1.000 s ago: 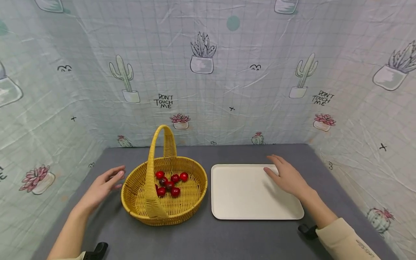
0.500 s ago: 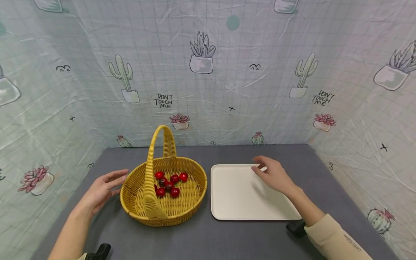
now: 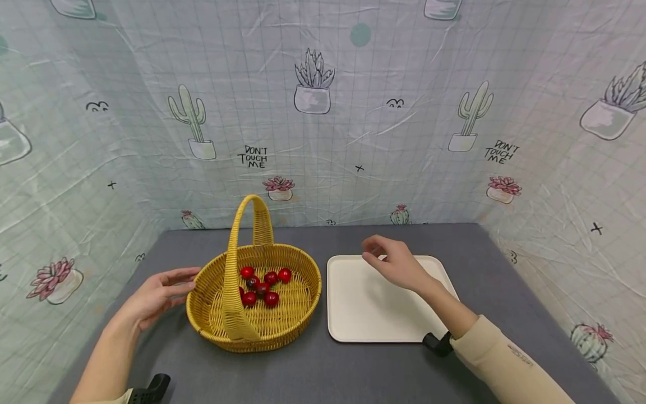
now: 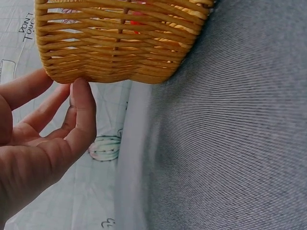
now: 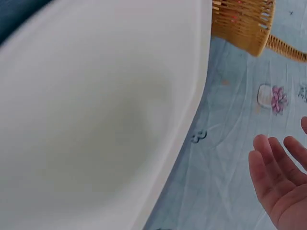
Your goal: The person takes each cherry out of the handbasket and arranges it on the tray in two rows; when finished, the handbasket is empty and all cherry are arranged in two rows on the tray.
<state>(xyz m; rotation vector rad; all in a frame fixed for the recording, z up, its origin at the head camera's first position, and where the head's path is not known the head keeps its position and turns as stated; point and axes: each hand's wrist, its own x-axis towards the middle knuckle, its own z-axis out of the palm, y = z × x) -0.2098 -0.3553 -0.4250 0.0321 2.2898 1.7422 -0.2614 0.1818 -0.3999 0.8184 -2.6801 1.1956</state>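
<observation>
The work looks to be at an early point. On the left, the yellow wicker basket (image 3: pixel 275 340) stands upright on the worktop (image 3: pixel 303 379), and the red cherries (image 3: pixel 262 288) that show all lie inside it, one partly hidden by the handle (image 3: pixel 232 292). Neither of the hands has a cherry in it, so any handling of the fruit seems left to do.

At the far left, the left hand (image 3: pixel 156 294) has its fingers loosely bent, their tips touching the outside of the basket without a grip. The cherries sit to the right of that hand, beyond the basket's wall. Next comes the white tray (image 3: pixel 348 317), lying flat just beside the basket. The right hand (image 3: pixel 396 262) hangs above the tray's far side, fingers relaxed and slightly curved, holding nothing; basket and cherries are to its left, well apart from it.
</observation>
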